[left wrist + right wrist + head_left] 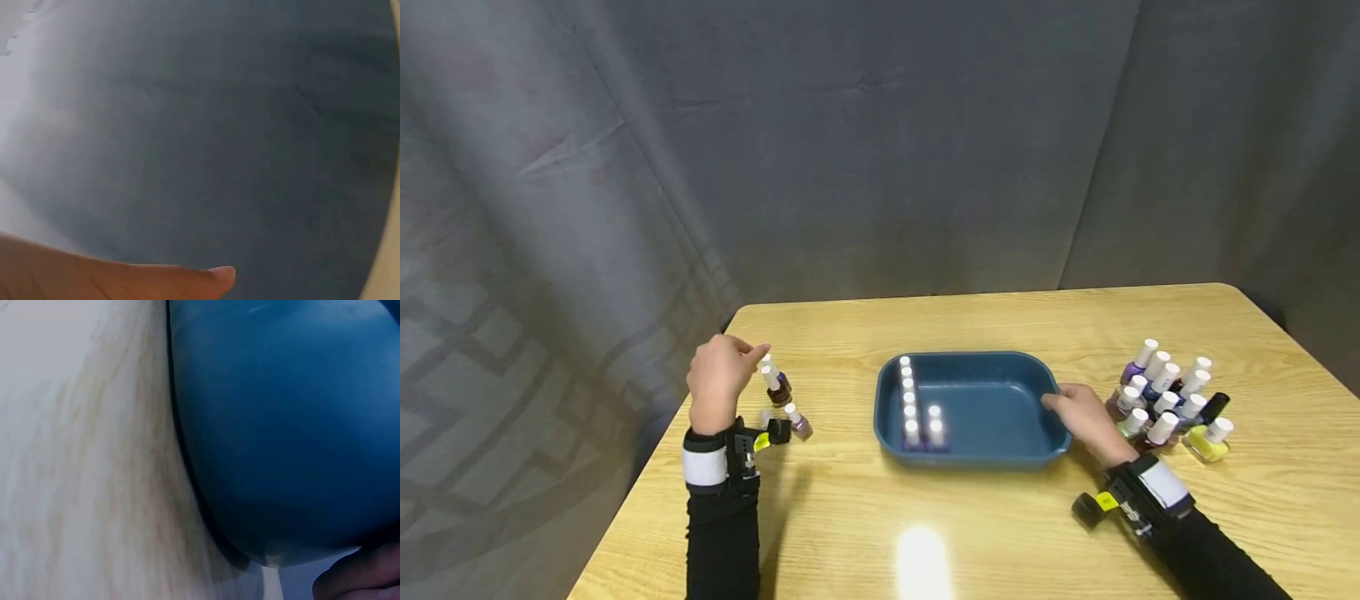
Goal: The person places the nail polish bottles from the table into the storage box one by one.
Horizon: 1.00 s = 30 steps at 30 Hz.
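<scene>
At the left of the table, my left hand (721, 375) hovers with its thumb (206, 281) straight and nothing showing at the tip. Close under its fingertips stand a dark brown nail polish bottle (779, 397) and a blue-purple one behind it. A mauve nail polish bottle (802, 427) is nearer me, beside another mostly hidden by the wrist camera. My right hand (1081, 417) grips the right end of a blue tray (992, 408), thumb over the rim. Along the tray's left side runs a column of several white-capped bottles (908, 400), with two more bottles (936, 429) beside its near end.
Right of the tray, several nail polish bottles (1163, 427) crowd together, most white-capped, one with a black cap (1215, 406). A yellow bottle (1206, 446) sits at their near edge. The wooden table (850, 517) ends at a grey curtain (880, 167).
</scene>
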Available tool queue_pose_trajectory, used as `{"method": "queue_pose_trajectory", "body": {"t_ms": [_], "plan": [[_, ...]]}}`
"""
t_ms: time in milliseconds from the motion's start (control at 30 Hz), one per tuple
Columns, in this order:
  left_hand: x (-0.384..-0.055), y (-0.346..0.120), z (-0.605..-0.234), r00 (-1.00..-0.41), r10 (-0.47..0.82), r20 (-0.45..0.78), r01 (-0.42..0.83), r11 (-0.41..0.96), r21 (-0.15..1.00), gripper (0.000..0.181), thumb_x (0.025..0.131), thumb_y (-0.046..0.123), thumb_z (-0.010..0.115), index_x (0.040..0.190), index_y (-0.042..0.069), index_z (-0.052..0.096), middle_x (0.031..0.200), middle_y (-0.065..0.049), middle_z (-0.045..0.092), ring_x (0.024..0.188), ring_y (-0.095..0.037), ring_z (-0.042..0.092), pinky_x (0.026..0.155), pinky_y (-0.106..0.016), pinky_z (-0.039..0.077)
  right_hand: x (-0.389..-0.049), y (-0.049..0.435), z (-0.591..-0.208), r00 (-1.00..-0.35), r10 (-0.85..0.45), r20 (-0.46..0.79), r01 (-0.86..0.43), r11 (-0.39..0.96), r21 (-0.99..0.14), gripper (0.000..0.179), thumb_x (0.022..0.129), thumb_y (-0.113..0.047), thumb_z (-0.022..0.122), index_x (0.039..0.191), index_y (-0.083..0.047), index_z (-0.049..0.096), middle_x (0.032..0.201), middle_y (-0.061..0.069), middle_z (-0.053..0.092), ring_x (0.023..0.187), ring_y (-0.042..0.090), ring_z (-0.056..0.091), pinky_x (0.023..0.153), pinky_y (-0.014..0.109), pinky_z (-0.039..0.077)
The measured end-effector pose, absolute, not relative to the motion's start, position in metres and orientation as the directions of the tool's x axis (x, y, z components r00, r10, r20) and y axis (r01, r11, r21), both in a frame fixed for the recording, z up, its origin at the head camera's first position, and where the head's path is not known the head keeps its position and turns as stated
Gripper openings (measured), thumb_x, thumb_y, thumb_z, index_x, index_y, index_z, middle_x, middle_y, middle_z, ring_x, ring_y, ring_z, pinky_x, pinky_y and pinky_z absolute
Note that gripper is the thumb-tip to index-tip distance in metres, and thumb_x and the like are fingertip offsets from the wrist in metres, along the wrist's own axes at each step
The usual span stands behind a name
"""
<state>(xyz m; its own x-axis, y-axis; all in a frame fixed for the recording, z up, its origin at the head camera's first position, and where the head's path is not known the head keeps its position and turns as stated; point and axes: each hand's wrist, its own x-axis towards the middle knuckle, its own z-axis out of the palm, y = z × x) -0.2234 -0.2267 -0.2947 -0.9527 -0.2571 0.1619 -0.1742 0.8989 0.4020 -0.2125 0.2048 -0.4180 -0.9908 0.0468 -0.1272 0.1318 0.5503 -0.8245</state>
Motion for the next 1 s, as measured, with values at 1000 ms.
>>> {"method": "queue_pose_trajectory", "body": {"t_ms": [1000], "plan": [[-0.255, -0.214, -0.312, -0.987, -0.1, 0.127, -0.087, 0.991, 0.106, 0.022, 0.081, 0.019, 0.069, 0.077, -0.003, 0.067, 0.077, -0.022, 0.066, 0.065, -0.035, 0.064, 0.049, -0.043, 0.049, -0.211, 0.204, -0.417, -0.99, 0.049, -0.13, 0.135, 0.55, -0.824, 0.032, 0.088, -0.018, 0.046, 0.097, 0.01, 0.06, 0.08, 0.009, 0.059, 0.071, 0.012, 0.051, 0.06, 0.024, 0.043]]}}
